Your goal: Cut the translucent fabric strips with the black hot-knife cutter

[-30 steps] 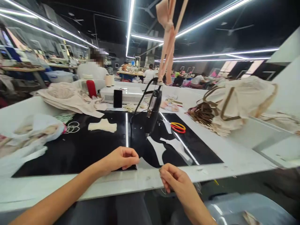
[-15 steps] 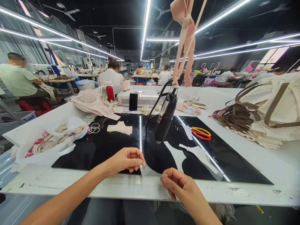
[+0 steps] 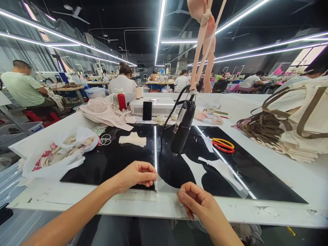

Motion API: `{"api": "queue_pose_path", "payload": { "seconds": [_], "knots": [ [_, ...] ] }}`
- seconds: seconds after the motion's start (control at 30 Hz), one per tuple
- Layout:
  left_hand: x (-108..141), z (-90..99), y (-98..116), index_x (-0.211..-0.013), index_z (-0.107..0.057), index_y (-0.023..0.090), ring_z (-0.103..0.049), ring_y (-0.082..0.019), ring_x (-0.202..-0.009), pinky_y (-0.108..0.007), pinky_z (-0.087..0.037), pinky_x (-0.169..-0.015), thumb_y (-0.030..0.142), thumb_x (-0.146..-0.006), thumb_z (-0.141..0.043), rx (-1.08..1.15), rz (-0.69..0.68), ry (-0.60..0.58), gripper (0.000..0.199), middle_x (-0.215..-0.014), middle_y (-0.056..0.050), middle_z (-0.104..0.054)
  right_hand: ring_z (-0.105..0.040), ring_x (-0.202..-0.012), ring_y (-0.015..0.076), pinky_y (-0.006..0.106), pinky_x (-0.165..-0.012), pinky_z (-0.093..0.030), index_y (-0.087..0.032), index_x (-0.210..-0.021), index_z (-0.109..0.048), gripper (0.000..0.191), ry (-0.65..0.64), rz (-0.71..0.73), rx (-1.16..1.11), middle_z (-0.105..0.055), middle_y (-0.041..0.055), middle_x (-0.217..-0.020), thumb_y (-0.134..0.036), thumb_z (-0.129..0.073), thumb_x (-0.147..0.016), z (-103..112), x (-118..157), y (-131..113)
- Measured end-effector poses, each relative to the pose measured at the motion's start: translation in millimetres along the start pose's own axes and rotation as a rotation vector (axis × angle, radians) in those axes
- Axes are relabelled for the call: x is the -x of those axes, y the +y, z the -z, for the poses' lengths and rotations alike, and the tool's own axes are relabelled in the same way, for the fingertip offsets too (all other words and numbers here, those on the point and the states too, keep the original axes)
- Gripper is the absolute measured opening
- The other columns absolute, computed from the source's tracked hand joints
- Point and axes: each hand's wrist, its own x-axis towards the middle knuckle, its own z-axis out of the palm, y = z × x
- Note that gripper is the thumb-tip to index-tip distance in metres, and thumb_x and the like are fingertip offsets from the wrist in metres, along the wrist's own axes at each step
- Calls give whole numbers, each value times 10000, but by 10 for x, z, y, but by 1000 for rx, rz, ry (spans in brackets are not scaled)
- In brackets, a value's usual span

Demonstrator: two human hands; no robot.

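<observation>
My left hand (image 3: 142,175) is over the front edge of a glossy black board (image 3: 102,171), thumb and forefinger pinched together. A small whitish bit shows under its fingertips, too small to name. Right of it, my right hand (image 3: 196,200) is closed in a loose pinch above the white table edge (image 3: 123,205); what it holds, if anything, I cannot make out. Beyond my hands a black pen-like tool with a cord (image 3: 183,126) hangs tip down from knotted pink fabric strips (image 3: 202,51). Pale cut pieces (image 3: 222,171) lie on the board to the right.
A cream fabric piece (image 3: 132,139) and red-and-yellow-handled scissors (image 3: 222,145) lie on the board. Left is a plastic bag of scraps (image 3: 58,150); right, stacked cream fabric with brown straps (image 3: 287,119). Behind stand a phone (image 3: 147,111) and white box (image 3: 166,106). Several people sit farther off.
The view has turned slightly, so the table and its things sit a little farther right. Both hands keep nearly the same pinched poses and positions.
</observation>
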Motion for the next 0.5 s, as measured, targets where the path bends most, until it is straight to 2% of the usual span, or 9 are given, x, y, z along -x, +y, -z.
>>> {"api": "queue_pose_path", "payload": {
  "seconds": [0.2,0.37,0.5],
  "knots": [
    [18,49,-9,-824,-680,153,-525,-62,-588,-171,-406,-570,411,-763,-834,-11,-1,23,307,-715,6,-653,-405,-476,69,220,-471,-332,-201,-715,-569,538,-29,-12,-72,-495,-59,-612,-695,-780,-711,-77,-45,47],
    [14,85,-2,-831,-650,154,-408,-31,-464,-161,-293,-459,406,-770,-813,-18,2,38,306,-667,21,-619,-422,-489,73,223,-476,-335,-201,-714,-568,524,-46,-11,-70,-528,-46,-644,-681,-778,-724,-124,-61,37],
    [21,107,-11,-826,-645,151,-414,-37,-485,-160,-303,-459,400,-763,-811,-17,-14,53,306,-691,11,-618,-405,-502,75,220,-482,-332,-206,-706,-563,517,-39,-20,-63,-527,-47,-639,-673,-784,-716,-166,-54,19]
  ]
}}
